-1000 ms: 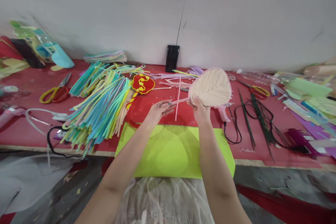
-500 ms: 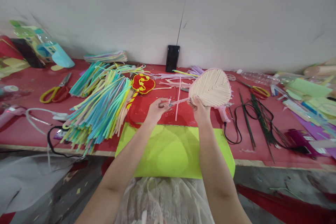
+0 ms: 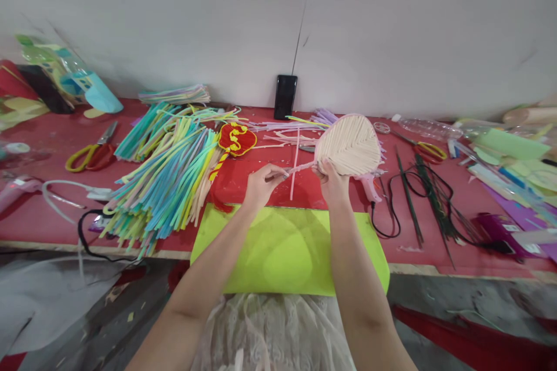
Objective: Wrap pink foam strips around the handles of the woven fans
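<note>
My right hand (image 3: 333, 182) grips the lower edge of a cream leaf-shaped woven fan (image 3: 350, 146) with a pink rim, held tilted above the red table (image 3: 47, 214). My left hand (image 3: 262, 182) is closed in a pinch on the fan's thin pink stem (image 3: 300, 167), which juts left from the fan's base. A loose pink strip (image 3: 295, 165) lies on the table just behind the stem. A lime green sheet (image 3: 287, 249) lies under both forearms at the table's front edge.
A big pile of pastel strips (image 3: 167, 177) lies left, with a red and yellow ornament (image 3: 236, 139) beside it. Scissors (image 3: 89, 153) lie far left, another pair (image 3: 429, 149) right. A black phone (image 3: 285, 96) leans on the wall. Black cables (image 3: 420, 197) and paper sheets (image 3: 511, 159) fill the right.
My left hand has closed from loosely spread fingers into a tighter pinch on the stem and shifted slightly. The fan has tipped a little to the right.
</note>
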Demonstrator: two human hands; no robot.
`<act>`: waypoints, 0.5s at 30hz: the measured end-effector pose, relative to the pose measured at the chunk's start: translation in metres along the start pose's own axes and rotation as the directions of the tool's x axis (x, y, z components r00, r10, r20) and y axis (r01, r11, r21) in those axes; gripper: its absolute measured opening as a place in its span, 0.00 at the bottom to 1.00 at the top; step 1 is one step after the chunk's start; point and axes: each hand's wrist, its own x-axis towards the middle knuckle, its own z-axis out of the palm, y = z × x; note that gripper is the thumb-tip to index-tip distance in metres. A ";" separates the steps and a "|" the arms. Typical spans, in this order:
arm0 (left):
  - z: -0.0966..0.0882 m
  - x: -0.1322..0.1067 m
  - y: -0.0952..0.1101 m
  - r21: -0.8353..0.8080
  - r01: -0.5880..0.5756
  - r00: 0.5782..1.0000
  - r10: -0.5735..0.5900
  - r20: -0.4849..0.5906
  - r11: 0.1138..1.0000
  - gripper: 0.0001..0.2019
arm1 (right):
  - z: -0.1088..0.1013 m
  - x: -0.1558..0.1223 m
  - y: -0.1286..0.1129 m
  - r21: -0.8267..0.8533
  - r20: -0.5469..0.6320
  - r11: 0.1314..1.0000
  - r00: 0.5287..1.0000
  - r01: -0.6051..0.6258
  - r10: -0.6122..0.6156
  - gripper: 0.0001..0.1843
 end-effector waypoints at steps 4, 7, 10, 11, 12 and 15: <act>0.002 -0.005 0.006 0.023 -0.032 0.998 0.031 0.046 0.999 0.04 | 0.000 0.001 0.000 -0.002 -0.013 1.000 1.000 0.012 -0.012 0.14; 0.002 -0.006 0.007 0.025 0.001 0.999 -0.002 0.042 1.000 0.06 | 0.000 0.001 0.001 -0.020 -0.021 0.999 0.999 0.027 -0.028 0.15; 0.001 -0.003 0.005 -0.004 0.068 0.998 -0.068 0.006 0.998 0.07 | 0.000 0.000 0.002 -0.032 -0.026 0.999 0.999 0.035 -0.036 0.15; 0.001 -0.002 0.004 -0.016 0.089 0.996 -0.089 -0.002 0.996 0.07 | 0.001 0.000 0.001 -0.035 -0.024 0.999 0.999 0.037 -0.038 0.15; 0.001 0.000 0.003 -0.026 0.105 0.994 -0.105 -0.005 0.994 0.07 | 0.001 -0.001 0.001 -0.038 -0.020 0.999 0.999 0.037 -0.038 0.15; 0.000 0.002 0.003 -0.028 0.112 0.994 -0.112 -0.004 0.993 0.08 | 0.002 -0.003 0.000 -0.044 -0.004 0.998 0.999 0.039 -0.040 0.13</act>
